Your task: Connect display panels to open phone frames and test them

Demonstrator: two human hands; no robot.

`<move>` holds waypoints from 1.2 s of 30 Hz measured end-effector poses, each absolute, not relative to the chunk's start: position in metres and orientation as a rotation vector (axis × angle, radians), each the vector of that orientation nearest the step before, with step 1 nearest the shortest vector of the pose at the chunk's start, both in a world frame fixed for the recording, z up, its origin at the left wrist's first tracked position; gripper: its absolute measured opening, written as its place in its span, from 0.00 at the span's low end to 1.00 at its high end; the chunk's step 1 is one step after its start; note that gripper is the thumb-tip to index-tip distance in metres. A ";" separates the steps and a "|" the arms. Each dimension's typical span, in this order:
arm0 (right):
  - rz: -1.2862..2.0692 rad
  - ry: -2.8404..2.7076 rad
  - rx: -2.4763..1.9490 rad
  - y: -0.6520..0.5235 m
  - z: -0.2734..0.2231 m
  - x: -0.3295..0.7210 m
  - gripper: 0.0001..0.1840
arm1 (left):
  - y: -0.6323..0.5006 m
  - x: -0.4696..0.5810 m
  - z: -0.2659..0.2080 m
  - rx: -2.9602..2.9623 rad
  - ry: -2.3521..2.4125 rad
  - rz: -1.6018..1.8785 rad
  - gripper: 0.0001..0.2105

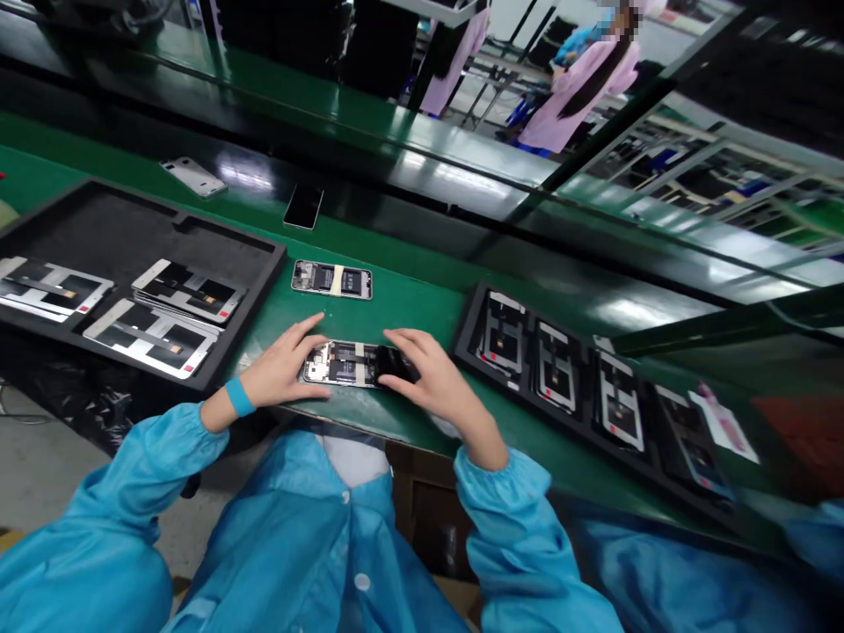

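An opened phone (343, 363) lies face down on the green bench in front of me, its battery and inner parts showing and a pale strip across it. My left hand (280, 362) holds its left end, thumb at the near edge and a finger at the far edge, the index finger stretched out above. My right hand (439, 378) closes its thumb and fingers around a black piece (390, 363) at the phone's right end; I cannot tell what kind of piece it is. Just beyond lies a second opened phone (317, 279) with a pale strip over its battery.
At left, a black foam tray (217, 230) carries several phone screen parts (158, 338). Another black tray (527, 391) at right holds several more screen parts (557, 369). A dark-screened phone (304, 206) and a silver phone housing (194, 176) lie farther back. People in pink stand beyond the bench.
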State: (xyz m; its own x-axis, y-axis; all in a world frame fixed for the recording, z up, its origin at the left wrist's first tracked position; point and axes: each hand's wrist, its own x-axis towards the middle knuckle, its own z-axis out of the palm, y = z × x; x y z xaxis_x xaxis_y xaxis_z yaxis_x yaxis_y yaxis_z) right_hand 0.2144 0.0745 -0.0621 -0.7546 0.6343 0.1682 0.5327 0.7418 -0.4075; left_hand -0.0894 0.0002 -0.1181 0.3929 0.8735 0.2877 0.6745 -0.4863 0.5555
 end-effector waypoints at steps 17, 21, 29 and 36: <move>0.489 -2.695 -1.158 0.065 -0.079 0.290 0.41 | 0.034 -0.064 -0.098 2.422 1.161 0.454 0.38; 0.540 -2.682 -1.122 0.066 -0.080 0.287 0.43 | 0.031 -0.055 -0.096 2.476 1.138 0.455 0.46; 0.444 -2.569 -1.101 0.055 -0.082 0.287 0.46 | 0.041 -0.009 -0.089 2.509 1.081 0.413 0.47; 0.193 -2.659 -1.131 0.023 -0.087 0.295 0.31 | 0.045 -0.006 -0.092 2.560 1.098 0.415 0.36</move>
State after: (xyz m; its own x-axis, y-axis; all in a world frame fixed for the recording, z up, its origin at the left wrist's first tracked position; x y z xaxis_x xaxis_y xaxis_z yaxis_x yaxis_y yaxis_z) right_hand 0.2950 0.0226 -0.0872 -0.6695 0.7226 0.1724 0.6901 0.6908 -0.2155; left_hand -0.0056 0.0445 -0.0916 0.6615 0.7374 0.1365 0.6432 -0.6515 0.4022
